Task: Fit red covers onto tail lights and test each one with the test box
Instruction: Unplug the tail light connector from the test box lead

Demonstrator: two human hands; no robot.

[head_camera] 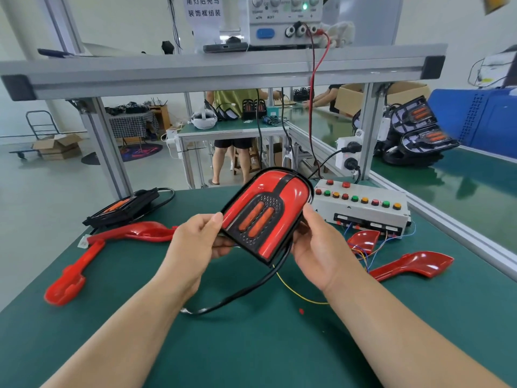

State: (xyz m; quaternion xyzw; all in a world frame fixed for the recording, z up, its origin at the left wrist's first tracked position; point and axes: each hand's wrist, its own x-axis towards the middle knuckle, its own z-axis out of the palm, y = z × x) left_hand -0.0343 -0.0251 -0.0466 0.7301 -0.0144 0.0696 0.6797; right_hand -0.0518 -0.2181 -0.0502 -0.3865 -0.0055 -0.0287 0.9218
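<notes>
I hold a tail light with its red cover fitted, tilted above the green table. My left hand grips its lower left edge and my right hand grips its right side. Its black cable hangs down onto the table. The white test box with coloured buttons stands just right of the light. Loose red covers lie at the left, at the near left, by the box and at the right. A bare black tail light lies at the back left.
An aluminium frame shelf spans overhead with a power supply on it; red and black leads drop from it. Several black tail lights are stacked on the conveyor at the right. A person stands at a far table.
</notes>
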